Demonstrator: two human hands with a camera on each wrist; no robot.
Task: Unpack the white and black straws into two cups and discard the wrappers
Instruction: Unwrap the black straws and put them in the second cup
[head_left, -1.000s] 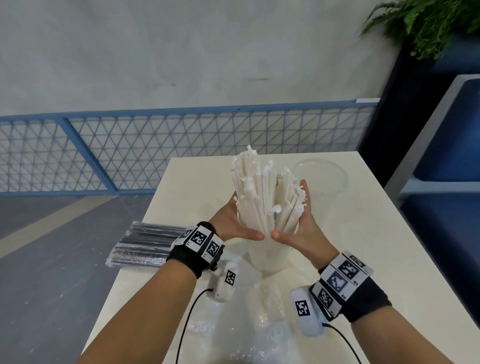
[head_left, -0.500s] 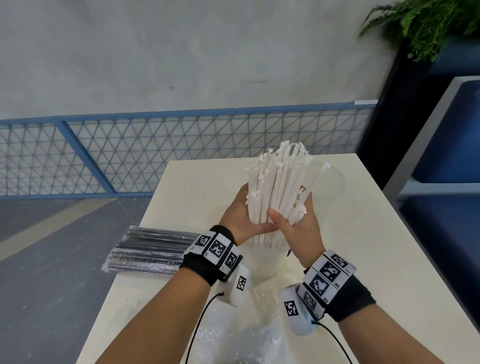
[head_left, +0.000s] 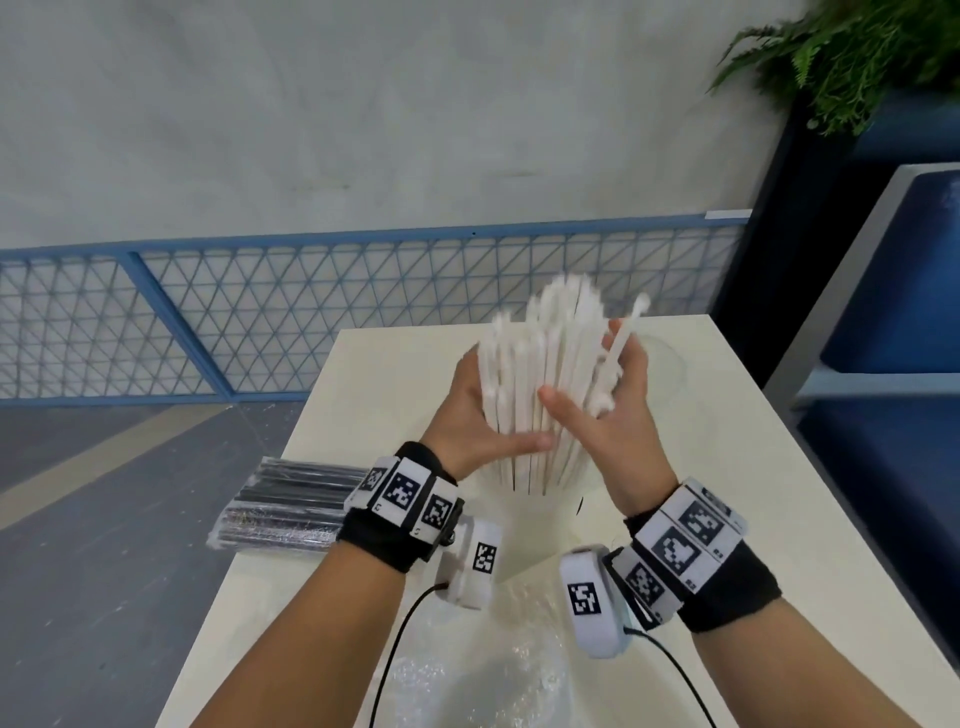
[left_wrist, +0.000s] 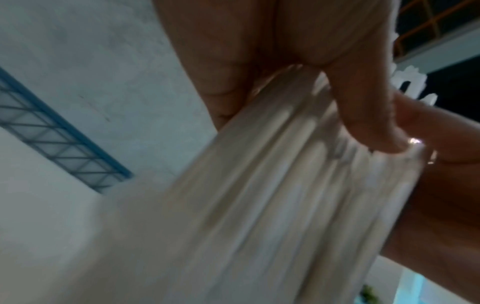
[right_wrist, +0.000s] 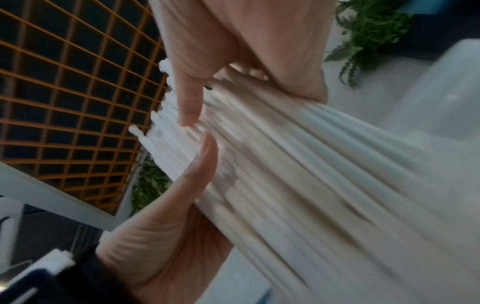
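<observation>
A thick bundle of white straws stands upright with its lower ends in a white cup at the table's middle. My left hand wraps the bundle from the left, thumb across the front. From the right, my right hand clasps it, thumb on the front and fingers behind. One straw sticks out past the right fingers. The wrist views show the white straws pressed between both palms. A wrapped pack of black straws lies at the table's left edge.
A clear plastic cup stands behind my right hand. A crumpled clear wrapper lies at the table's near edge between my forearms. A blue mesh fence runs behind the table, and a dark planter with a fern stands at the far right.
The splayed straws, leaning left and then right, have been squeezed into a tighter upright bundle. Both hands have slid higher up it, and the straw tops are blurred by motion.
</observation>
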